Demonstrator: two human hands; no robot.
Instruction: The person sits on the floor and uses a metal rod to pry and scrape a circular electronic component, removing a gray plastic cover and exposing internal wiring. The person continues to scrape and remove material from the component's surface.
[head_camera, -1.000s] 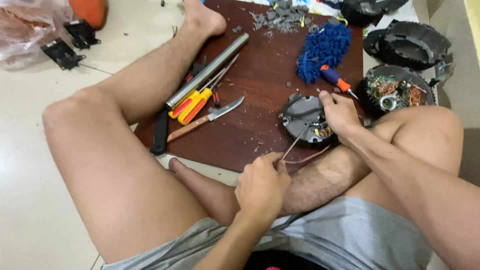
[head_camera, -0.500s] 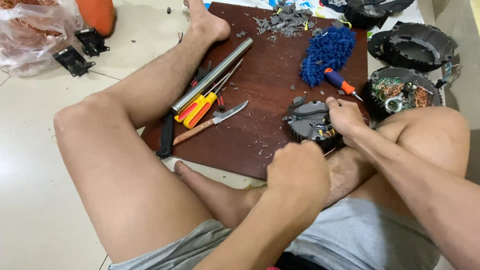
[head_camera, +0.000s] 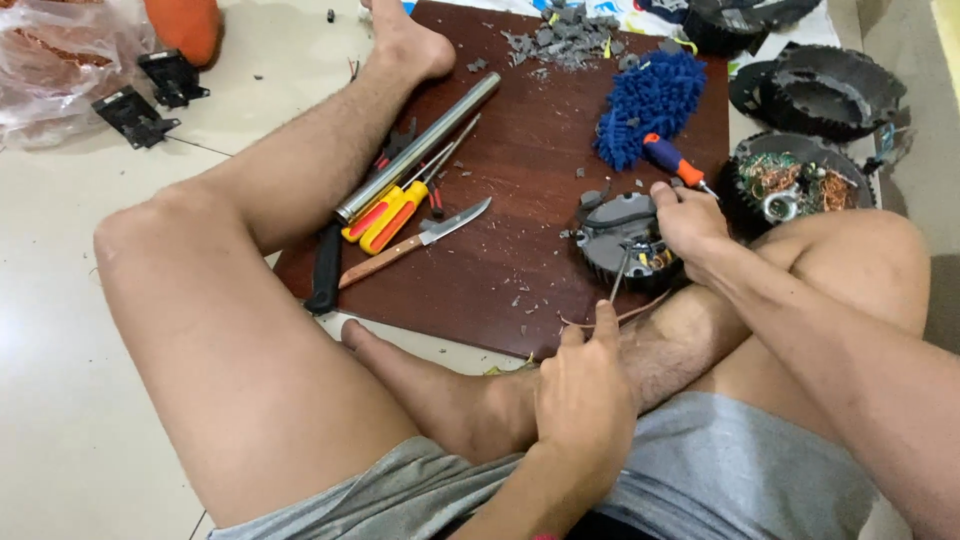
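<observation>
I sit on the floor with a dark brown wooden board (head_camera: 520, 150) between my legs. My right hand (head_camera: 688, 222) grips the rim of a round grey motor part (head_camera: 618, 240) that rests on the board's near right edge. My left hand (head_camera: 585, 385) is closed on a thin metal tool (head_camera: 616, 280) whose tip points into the motor part. A thin brown wire (head_camera: 625, 316) curls out below the part, close to my left fingers.
On the board lie a steel tube (head_camera: 420, 145), yellow-handled pliers (head_camera: 385, 215), a knife (head_camera: 415, 242), a blue mop head (head_camera: 650, 105), an orange-handled screwdriver (head_camera: 670, 160) and grey fragments (head_camera: 565, 35). Round black motor housings (head_camera: 800, 180) sit at right, plastic bag (head_camera: 50, 60) at far left.
My left hand rose toward the camera, then dropped back near the board's edge, still on the thin tool. My right hand stayed on the motor part. The view shifted slightly.
</observation>
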